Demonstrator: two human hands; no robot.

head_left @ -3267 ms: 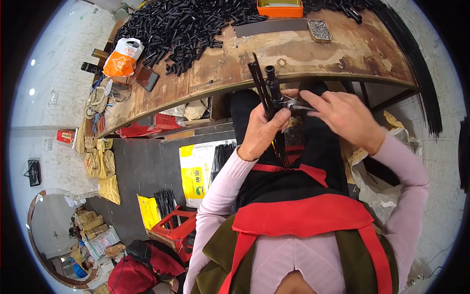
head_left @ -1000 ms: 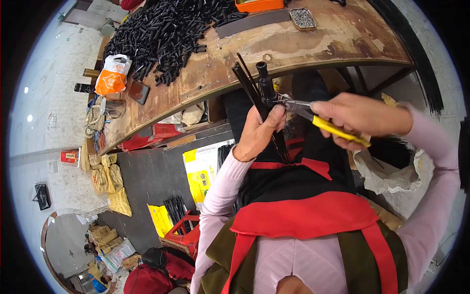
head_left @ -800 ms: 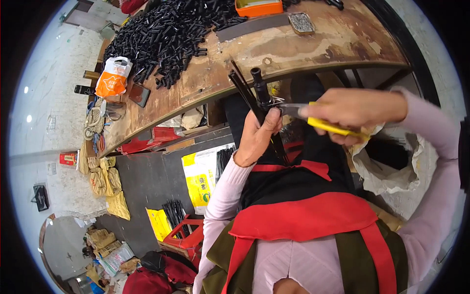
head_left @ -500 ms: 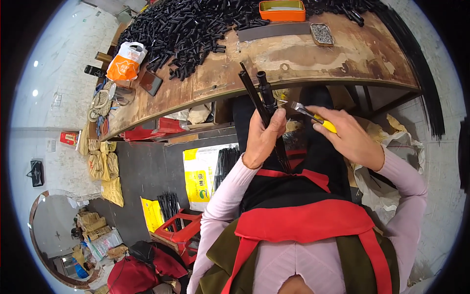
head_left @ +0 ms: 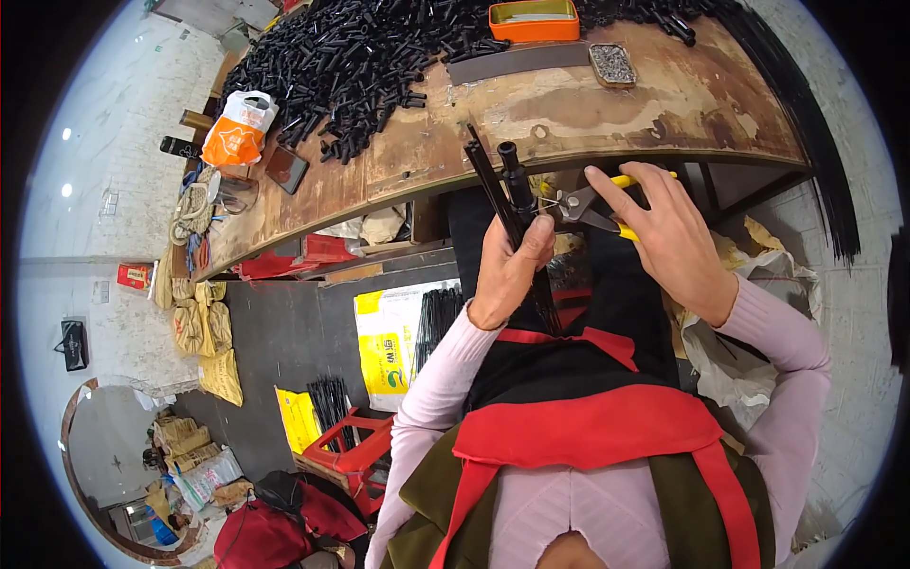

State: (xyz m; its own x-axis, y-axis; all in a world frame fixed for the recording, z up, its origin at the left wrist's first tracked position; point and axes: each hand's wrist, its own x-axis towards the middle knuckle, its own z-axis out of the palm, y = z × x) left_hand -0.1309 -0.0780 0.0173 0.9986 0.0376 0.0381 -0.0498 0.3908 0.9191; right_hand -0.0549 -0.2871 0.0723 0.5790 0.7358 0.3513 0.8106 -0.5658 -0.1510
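Note:
My left hand (head_left: 517, 266) is closed around a bundle of thin black rods (head_left: 485, 175) and a stepped black tube fitting (head_left: 515, 175), both standing up just in front of the table edge. The thumb presses near the fitting's lower part. My right hand (head_left: 678, 237) holds pliers (head_left: 573, 202) with yellow handles, which are spread apart. Their metal head points left, close beside the fitting. A thin light-coloured wire or pin (head_left: 547, 202) shows between fitting and pliers; whether the jaws touch it I cannot tell.
On the wooden table (head_left: 493, 123) lie a heap of black tube fittings (head_left: 332, 76), an orange tin (head_left: 534, 28), a small tray of metal bits (head_left: 612, 66), a grey strip (head_left: 517, 64), a phone (head_left: 286, 169) and a plastic bag (head_left: 239, 128). A red stool (head_left: 355, 446) stands lower left.
The pliers' handles have gone from pressed together to spread wide, and my right fingers have stretched up along the upper handle. My left hand keeps its hold nearly in place.

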